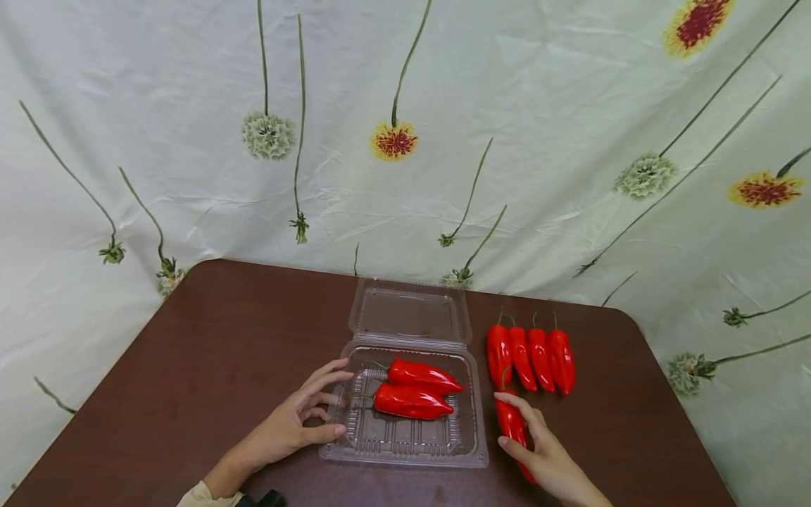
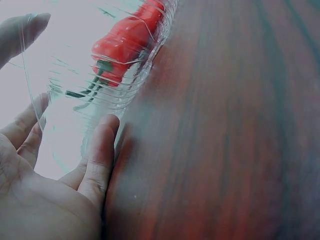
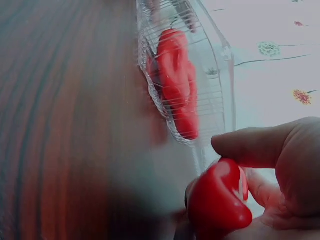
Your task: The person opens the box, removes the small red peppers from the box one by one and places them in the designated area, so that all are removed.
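The person's right hand [image 1: 550, 452] pinches a red pepper [image 1: 510, 422] between thumb and fingers, at the 3 o'clock side of a clear container [image 1: 405, 460]. The pepper's long axis runs from its stem near 11 o'clock to its tip near 5. The right wrist view shows the bent tip close up; only the head view shows its stem. The container's wall stands between it and two peppers [image 1: 412, 401] inside, tips towards 3 o'clock. Four peppers [image 1: 538, 355] lie at 12 to 1 o'clock from the held one on the bench [image 1: 209, 366]. The left hand [image 1: 298, 415], fingers spread, lies at the container's 9 o'clock edge.
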The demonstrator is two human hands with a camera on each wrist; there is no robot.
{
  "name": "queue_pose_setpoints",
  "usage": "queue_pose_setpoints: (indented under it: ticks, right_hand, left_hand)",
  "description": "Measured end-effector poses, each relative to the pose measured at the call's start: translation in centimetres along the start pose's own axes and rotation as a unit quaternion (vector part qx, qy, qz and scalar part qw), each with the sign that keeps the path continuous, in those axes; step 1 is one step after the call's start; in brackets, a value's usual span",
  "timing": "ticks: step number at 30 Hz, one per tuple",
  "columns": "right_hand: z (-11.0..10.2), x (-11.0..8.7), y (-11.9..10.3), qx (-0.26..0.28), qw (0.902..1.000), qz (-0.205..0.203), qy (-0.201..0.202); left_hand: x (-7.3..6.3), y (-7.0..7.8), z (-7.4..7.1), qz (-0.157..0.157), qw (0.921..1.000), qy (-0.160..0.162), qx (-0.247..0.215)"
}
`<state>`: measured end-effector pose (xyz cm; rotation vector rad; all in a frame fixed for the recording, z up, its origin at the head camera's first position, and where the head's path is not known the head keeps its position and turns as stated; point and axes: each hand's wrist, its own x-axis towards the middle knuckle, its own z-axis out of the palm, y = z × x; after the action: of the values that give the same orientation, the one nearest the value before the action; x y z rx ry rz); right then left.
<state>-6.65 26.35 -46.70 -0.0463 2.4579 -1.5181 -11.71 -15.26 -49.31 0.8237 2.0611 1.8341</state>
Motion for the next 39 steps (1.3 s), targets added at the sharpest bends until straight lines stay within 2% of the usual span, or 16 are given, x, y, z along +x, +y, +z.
queue_pose_setpoints:
  ticks: [11, 16, 30, 39]
  right_hand:
    - [0.8, 0.2, 0.3, -0.028, 0.9988, -0.003, 0.039]
    - [1.2, 0.2, 0.5, -0.061, 0.9963, -0.023, 0.056]
    - [1.1, -0.1, 0.8, -0.086, 0.9932, -0.063, 0.047]
    - [0.9, -0.1, 0.6, -0.095, 0.9937, -0.04, 0.044]
  left_hand:
    - [-0.1, -0.1, 0.0, 0.005, 1.0, 0.001, 0.001]
    - [-0.1, -0.1, 0.0, 0.009, 1.0, 0.0, 0.002]
    - [-0.1, -0.2, 0.0, 0.013, 0.9999, 0.001, 0.0]
    - [0.0, -0.1, 0.0, 0.012, 0.9999, -0.002, -0.002]
